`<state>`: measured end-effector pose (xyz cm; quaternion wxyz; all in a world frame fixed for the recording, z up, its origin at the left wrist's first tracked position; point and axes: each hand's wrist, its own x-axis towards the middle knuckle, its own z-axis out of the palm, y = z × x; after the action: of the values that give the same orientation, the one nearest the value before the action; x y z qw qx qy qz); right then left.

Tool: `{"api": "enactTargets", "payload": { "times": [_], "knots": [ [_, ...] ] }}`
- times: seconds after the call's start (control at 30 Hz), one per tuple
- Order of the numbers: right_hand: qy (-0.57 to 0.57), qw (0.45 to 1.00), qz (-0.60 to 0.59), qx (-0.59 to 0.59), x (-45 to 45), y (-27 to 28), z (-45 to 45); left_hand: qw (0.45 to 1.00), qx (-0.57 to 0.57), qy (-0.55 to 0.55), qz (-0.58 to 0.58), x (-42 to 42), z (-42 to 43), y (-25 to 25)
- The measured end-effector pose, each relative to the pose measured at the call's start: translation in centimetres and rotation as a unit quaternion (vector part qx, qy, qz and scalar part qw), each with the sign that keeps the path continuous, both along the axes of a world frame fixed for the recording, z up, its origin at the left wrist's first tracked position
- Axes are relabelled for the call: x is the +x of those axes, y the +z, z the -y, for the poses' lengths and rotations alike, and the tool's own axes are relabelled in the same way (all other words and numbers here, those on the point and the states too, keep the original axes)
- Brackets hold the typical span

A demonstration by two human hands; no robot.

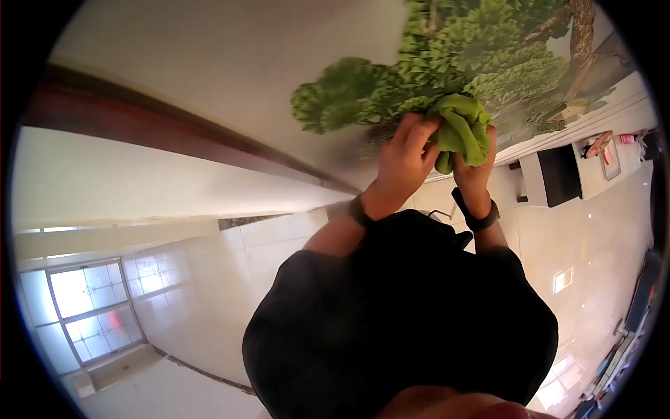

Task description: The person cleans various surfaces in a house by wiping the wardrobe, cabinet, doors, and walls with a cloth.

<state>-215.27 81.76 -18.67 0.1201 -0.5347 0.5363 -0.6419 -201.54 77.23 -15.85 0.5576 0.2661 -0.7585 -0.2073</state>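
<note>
A crumpled green cloth (462,133) is bunched up between my two hands, in front of a wall picture of green trees (488,49). My left hand (408,157) grips the cloth's left side, its fingers curled into the folds. On the other side, my right hand (478,171) holds the cloth from below and right, most of its fingers hidden behind the fabric. Each wrist wears a dark band. Whether the cloth touches the wall picture, I cannot tell.
A dark red-brown wooden trim (174,126) runs along the wall at left. To the right stands a low white cabinet (541,178) with a dark panel and small items on top. A bright window (91,307) is at lower left, and shiny tiled floor (558,244) lies below.
</note>
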Motion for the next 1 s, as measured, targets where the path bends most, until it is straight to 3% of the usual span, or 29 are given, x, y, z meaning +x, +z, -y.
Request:
{"api": "enactTargets", "payload": {
  "times": [0.17, 0.23, 0.33, 0.43, 0.57, 0.67, 0.77, 0.9, 1.0],
  "knots": [
    [0.016, 0.997, -0.065, 0.028, -3.4, -6.0, 0.1, 0.995, 0.043, 0.028, 0.086, -2.3, -0.9, -4.5],
    [0.080, 0.996, 0.012, 0.047, -2.9, -8.2, 0.3, 0.990, 0.067, 0.043, 0.116, -0.8, -0.9, -8.2],
    [0.171, 0.982, -0.033, 0.079, -0.7, -7.4, 1.1, 0.952, -0.024, 0.215, 0.216, 3.0, -1.8, -10.2],
    [0.196, 0.967, -0.111, 0.116, 1.4, -5.2, 1.0, 0.943, 0.258, 0.178, 0.110, 5.6, -3.1, -8.4],
    [0.222, 0.968, -0.078, 0.086, 3.3, -1.2, 1.4, 0.952, 0.153, 0.265, 0.001, 5.1, -3.2, -5.0],
    [0.203, 0.975, -0.080, -0.042, 2.1, 3.1, 1.8, 0.964, 0.046, 0.252, -0.072, 2.9, -2.1, -1.3],
    [0.126, 0.984, -0.079, -0.094, -0.3, 7.1, 2.0, 0.969, -0.061, 0.236, -0.026, 0.2, -1.1, 3.6],
    [0.112, 0.988, 0.025, -0.102, -3.0, 8.0, 1.8, 0.979, -0.140, 0.133, -0.064, -3.4, -0.1, 6.4],
    [0.122, 0.990, -0.017, -0.070, -4.1, 5.8, 1.5, 0.985, -0.114, 0.120, -0.038, -3.7, -0.5, 5.0]
  ]
}}
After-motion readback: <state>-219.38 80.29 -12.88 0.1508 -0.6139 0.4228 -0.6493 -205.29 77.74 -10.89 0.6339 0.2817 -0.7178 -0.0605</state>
